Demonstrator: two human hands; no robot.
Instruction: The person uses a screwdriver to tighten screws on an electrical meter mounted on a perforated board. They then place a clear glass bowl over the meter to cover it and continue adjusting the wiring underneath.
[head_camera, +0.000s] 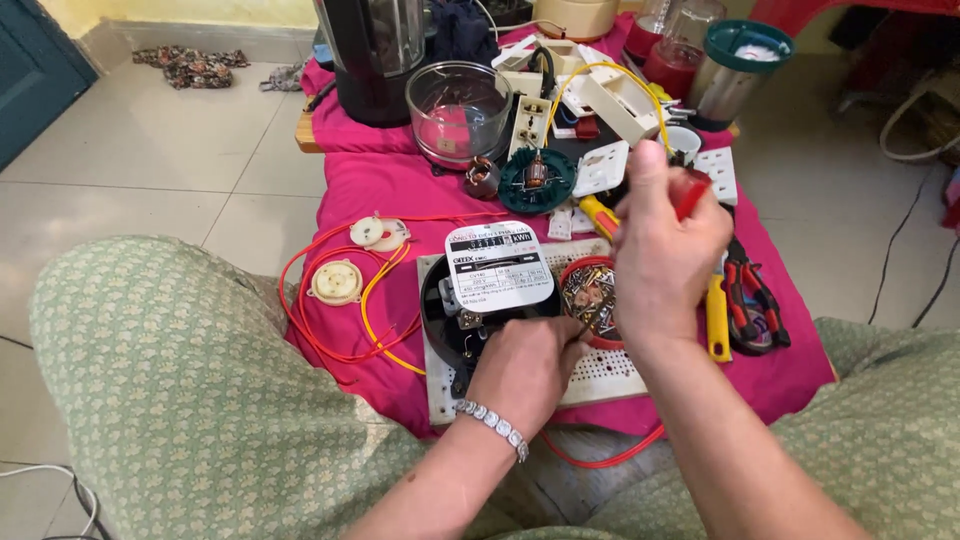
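The person's left hand is curled tight at the bottom edge of a round black meter on a white board with holes. The right hand, just above it, squeezes a screwdriver with a red handle. Beside that hand sits a red tub of screws. Pliers lie farther right.

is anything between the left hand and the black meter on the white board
Nothing visible does. The left hand already rests on the lower edge of the black meter on the white board. The right hand holds a red-handled screwdriver beside the meter, over a red tub of screws.
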